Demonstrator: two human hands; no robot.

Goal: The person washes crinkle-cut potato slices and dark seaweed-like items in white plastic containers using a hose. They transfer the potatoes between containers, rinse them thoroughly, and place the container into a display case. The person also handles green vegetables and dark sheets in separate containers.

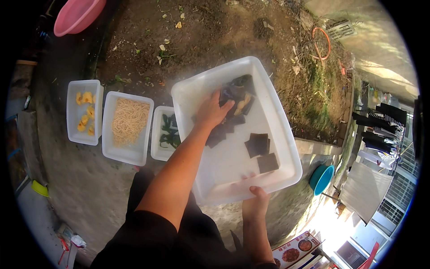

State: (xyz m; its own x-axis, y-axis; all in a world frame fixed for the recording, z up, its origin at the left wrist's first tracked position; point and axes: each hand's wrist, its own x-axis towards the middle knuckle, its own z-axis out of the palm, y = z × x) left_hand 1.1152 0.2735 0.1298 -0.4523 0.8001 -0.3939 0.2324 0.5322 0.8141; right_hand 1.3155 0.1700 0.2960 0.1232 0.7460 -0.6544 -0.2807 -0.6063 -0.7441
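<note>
A large white plastic tub (273, 112) is tilted in front of me, over the ground. My right hand (256, 201) grips its near rim, thumb over the edge and fingers faintly visible through the wall. Inside the tub, my left hand (214, 111) is closed on part of a heap of dark, flat kelp pieces (233, 92), its thumb apart from the index finger; the other fingers are partly hidden. A yellowish piece (243, 104) lies among the kelp. Several separate dark squares (257, 145) rest on the tub floor nearer my right hand.
Left of the tub stand three smaller white containers: one with dark green leaves (169, 130), one with pale noodles (130, 121), one with yellow pieces (85, 112). A pink basin (76, 15) lies far left, a teal basin (321, 179) at right. Beyond is a soil bed (215, 31).
</note>
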